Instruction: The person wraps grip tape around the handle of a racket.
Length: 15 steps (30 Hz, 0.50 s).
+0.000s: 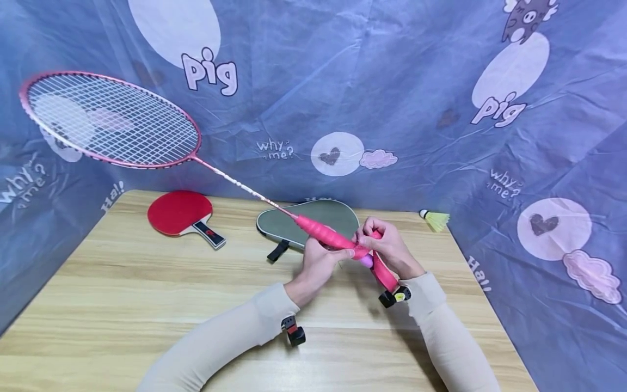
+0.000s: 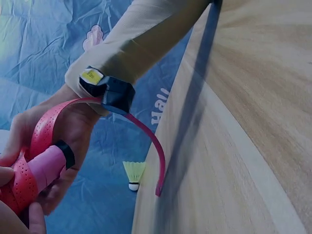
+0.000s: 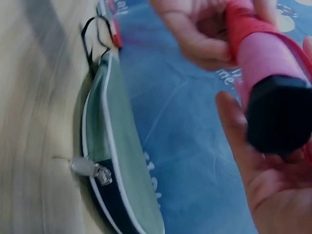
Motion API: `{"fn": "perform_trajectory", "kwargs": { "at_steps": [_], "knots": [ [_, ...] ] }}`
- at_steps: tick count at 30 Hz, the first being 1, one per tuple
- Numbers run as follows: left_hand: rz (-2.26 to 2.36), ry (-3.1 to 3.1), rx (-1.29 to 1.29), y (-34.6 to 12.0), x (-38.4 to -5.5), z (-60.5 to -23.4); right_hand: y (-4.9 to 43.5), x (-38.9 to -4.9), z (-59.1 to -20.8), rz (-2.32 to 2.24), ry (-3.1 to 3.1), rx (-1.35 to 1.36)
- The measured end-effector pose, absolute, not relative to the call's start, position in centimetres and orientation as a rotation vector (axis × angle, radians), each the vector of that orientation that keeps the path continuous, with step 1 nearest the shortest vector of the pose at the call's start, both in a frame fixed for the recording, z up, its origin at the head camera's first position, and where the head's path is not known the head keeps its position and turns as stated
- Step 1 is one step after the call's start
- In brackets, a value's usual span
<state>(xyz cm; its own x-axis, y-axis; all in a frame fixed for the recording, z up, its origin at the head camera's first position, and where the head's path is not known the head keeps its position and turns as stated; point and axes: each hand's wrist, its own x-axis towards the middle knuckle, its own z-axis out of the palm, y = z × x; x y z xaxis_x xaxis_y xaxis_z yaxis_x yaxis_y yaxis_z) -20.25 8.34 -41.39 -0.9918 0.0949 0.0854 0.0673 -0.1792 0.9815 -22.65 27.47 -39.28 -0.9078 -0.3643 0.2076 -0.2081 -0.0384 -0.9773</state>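
Observation:
A pink badminton racket (image 1: pixel 245 189) is held up at a slant over the table, its strung head at upper left. Pink perforated grip tape (image 1: pixel 385 275) winds around most of the handle, and its loose end hangs by the right wrist. Lilac underwrap (image 2: pixel 47 168) and the black butt cap (image 3: pixel 278 114) show at the bare end. My left hand (image 1: pixel 315 264) grips the wrapped handle from below, thumb along the tape. With curled fingers, my right hand (image 1: pixel 389 245) pinches the tape beside the handle's end; its exact fingertip contact is partly hidden.
A red table tennis bat (image 1: pixel 178 213) lies at the back left of the wooden table (image 1: pixel 147 305). Behind the hands is a green zip case (image 1: pixel 318 215). A yellow shuttlecock (image 1: pixel 435 220) lies at the back right. Patterned blue cloth (image 1: pixel 416 98) walls the table.

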Motion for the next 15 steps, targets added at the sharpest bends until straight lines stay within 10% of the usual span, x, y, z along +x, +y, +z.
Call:
{"fn": "perform_trajectory", "kwargs": {
  "at_steps": [15],
  "knots": [
    [2.427, 1.984, 0.371, 8.0, -20.4, -41.2, 29.0, -22.1, -38.2, -1.544, 2.408, -0.621]
  ]
}}
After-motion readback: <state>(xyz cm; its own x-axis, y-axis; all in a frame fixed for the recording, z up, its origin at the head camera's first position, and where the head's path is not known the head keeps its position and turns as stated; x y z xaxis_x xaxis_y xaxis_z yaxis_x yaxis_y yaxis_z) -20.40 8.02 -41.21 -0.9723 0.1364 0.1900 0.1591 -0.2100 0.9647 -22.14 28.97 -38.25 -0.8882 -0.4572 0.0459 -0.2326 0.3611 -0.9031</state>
